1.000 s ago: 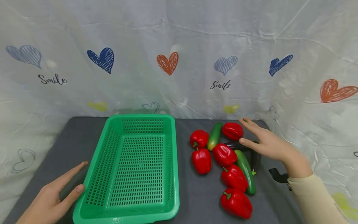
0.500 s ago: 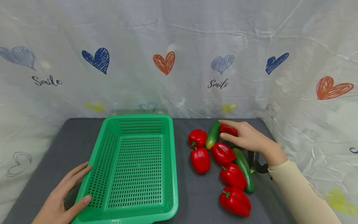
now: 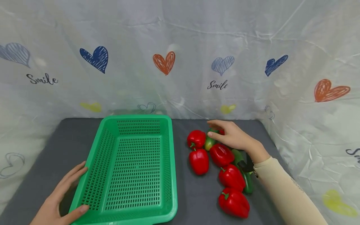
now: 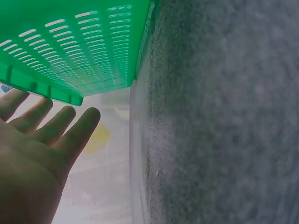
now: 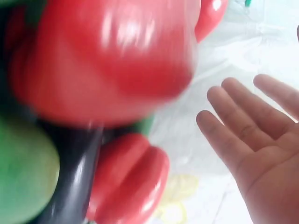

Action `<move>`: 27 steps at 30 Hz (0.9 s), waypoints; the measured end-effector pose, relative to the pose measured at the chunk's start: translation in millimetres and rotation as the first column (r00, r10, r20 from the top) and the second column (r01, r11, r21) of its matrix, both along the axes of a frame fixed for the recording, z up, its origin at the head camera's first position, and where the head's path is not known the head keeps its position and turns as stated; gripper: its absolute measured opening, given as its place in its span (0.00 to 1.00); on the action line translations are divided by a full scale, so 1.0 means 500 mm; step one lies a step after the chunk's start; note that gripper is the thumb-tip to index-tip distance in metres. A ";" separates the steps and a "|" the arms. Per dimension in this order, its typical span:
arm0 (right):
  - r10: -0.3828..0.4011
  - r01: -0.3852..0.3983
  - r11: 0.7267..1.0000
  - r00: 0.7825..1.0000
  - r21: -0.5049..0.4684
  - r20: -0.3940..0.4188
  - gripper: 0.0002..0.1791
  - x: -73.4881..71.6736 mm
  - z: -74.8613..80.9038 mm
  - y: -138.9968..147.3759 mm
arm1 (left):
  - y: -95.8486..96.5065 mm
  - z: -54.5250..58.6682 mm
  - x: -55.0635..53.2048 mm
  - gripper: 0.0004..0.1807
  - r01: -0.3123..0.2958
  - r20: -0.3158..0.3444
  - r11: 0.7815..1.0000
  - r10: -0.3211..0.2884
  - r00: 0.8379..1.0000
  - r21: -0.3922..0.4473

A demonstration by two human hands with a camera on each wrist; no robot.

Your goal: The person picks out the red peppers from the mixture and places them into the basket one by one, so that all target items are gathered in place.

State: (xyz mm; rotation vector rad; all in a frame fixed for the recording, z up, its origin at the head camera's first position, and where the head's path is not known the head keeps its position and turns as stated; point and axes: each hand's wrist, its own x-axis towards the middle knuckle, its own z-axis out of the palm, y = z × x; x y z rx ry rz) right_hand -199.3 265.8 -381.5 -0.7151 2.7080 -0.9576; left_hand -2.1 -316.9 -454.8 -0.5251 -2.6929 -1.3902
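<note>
A green plastic basket (image 3: 135, 117) with slotted walls stands on the left half of the table. Its left rim has my left hand (image 3: 57, 200) right beside it, fingers extended along the outside and thumb over the rim. In the left wrist view the fingertips (image 4: 91, 114) reach the rim with straight fingers. Over at the right, my right hand (image 3: 232, 134) hovers palm down above a cucumber (image 3: 209, 144), fingers loosely extended and holding nothing. It partly hides that cucumber and a red bell pepper (image 3: 222, 132) behind it. The right wrist view shows an eggplant (image 5: 77, 172) among the peppers.
Several red bell peppers (image 3: 198, 162) lie in a loose group right of the basket. A second cucumber (image 3: 248, 182) lies under the right wrist, partly covered by a black wrist camera (image 3: 246, 165). Behind the dark tabletop (image 3: 194, 200) hangs a white cloth (image 3: 185, 78) printed with hearts.
My right hand has moved left from beside the far bell pepper to above the cucumber. My left hand has come in to the basket's left rim. The view has shifted slightly.
</note>
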 end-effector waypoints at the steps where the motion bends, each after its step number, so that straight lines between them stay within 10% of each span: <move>1: 0.005 -0.005 1.000 1.000 -0.003 0.016 0.36 -0.003 -0.001 -0.006 | -0.001 0.000 0.000 0.55 0.003 0.007 1.000 -0.003 1.000 -0.003; 12: 0.002 -0.011 0.998 0.988 0.062 0.154 0.46 -0.034 -0.020 -0.040 | -0.004 -0.014 -0.002 0.61 0.077 0.105 0.995 -0.083 0.991 0.063; 27: 0.083 -0.114 0.984 0.972 0.134 0.219 0.48 -0.054 -0.040 -0.070 | 0.005 -0.006 0.004 0.61 0.162 -0.019 0.976 -0.161 0.987 0.148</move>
